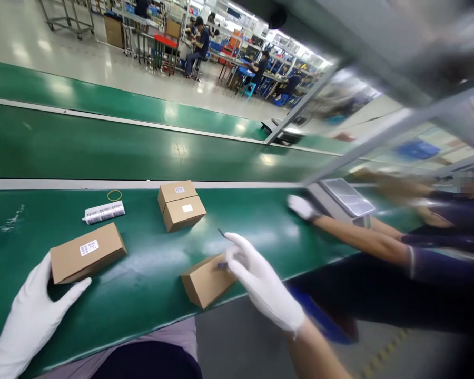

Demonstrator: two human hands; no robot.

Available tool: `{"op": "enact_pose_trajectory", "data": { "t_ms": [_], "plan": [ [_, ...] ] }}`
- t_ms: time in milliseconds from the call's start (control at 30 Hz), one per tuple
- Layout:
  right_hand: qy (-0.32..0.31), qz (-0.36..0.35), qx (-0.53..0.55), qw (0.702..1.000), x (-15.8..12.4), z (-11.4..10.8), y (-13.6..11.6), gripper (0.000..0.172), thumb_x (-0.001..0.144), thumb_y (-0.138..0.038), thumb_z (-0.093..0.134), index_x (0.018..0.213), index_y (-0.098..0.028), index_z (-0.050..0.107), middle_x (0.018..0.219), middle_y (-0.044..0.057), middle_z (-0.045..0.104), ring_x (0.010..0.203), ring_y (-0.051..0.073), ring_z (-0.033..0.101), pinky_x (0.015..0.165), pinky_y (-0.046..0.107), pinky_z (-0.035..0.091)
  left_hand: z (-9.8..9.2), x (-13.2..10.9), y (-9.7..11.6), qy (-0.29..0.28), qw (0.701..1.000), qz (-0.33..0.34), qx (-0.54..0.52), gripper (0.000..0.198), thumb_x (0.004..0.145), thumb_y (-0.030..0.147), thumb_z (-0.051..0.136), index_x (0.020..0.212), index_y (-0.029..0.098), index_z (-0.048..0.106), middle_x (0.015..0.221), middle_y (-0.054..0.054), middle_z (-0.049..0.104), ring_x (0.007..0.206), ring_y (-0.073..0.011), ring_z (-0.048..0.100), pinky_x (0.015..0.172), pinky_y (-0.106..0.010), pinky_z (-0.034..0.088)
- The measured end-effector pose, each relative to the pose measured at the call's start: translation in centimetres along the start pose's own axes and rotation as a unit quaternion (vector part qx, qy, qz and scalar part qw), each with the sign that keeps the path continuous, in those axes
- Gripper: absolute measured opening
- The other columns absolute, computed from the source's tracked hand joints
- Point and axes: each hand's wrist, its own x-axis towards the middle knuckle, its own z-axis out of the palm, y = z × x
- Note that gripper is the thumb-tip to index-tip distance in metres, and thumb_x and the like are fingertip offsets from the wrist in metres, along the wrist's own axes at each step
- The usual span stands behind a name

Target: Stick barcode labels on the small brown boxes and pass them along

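My left hand (39, 300), in a white glove, is around the left end of a cardboard box (82, 252) with a white printed label on top. Its thumb lies along the near side, and some fingertips are hidden behind the box. In my gloved right hand (256, 276) is a thin dark pen-like stick (221, 232), its tip poking out past the fingers. This hand is over the right end of a second cardboard box (205, 281), partly covering dark print there. Whether it touches that box I cannot tell.
Two small labelled boxes (184, 208) stand together farther back. Left of them lie a roll of printed labels (105, 211) and a yellow rubber band (114, 196) on the green work surface (142, 295). At right, a co-worker's gloved hand (302, 207) is beside a grey case (339, 200).
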Motion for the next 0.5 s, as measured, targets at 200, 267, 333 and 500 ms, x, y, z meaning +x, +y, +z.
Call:
{"op": "enact_pose_trajectory", "data": {
  "t_ms": [200, 267, 333, 500],
  "plan": [
    [-0.055, 0.024, -0.056, 0.997, 0.1, -1.0, -0.2, 0.036, 0.098, -0.025, 0.053, 0.134, -0.025, 0.051, 0.089, -0.002, 0.063, 0.084, 0.019, 0.065, 0.086, 0.036, 0.053, 0.2, 0.0, -0.1, 0.01, 0.998, -0.042, 0.033, 0.073, 0.085, 0.07, 0.059, 0.145, 0.031, 0.047, 0.137, -0.007, 0.063, 0.124, -0.0391, 0.063, 0.106, -0.056, 0.052],
    [-0.064, 0.025, -0.053, 0.996, 0.4, -0.8, 0.3, 0.036, 0.097, -0.023, 0.054, 0.133, -0.024, 0.053, 0.089, -0.002, 0.066, 0.084, 0.02, 0.067, 0.085, 0.037, 0.055, 0.3, 0.0, -0.2, 0.017, 0.998, -0.052, 0.04, 0.07, 0.085, 0.07, 0.06, 0.145, 0.034, 0.048, 0.135, -0.004, 0.064, 0.122, -0.0391, 0.064, 0.105, -0.057, 0.053],
    [-0.075, 0.025, -0.044, 0.996, 0.7, -0.5, 0.8, 0.036, 0.095, -0.021, 0.055, 0.131, -0.024, 0.054, 0.088, -0.002, 0.067, 0.082, 0.02, 0.068, 0.083, 0.037, 0.056, 0.4, -0.1, -0.3, 0.02, 0.997, -0.061, 0.041, 0.068, 0.086, 0.07, 0.06, 0.145, 0.038, 0.048, 0.132, -0.001, 0.064, 0.122, -0.0391, 0.064, 0.103, -0.058, 0.054],
    [-0.07, 0.009, -0.054, 0.996, 0.9, 0.1, 1.5, 0.041, 0.092, -0.011, 0.053, 0.131, -0.025, 0.055, 0.087, -0.004, 0.069, 0.079, 0.017, 0.069, 0.081, 0.034, 0.056, 1.0, -0.3, -1.2, 0.035, 0.993, -0.088, 0.073, 0.069, 0.086, 0.071, 0.061, 0.147, 0.042, 0.047, 0.132, 0.003, 0.066, 0.118, -0.0399, 0.066, 0.095, -0.058, 0.057]
  ]
}}
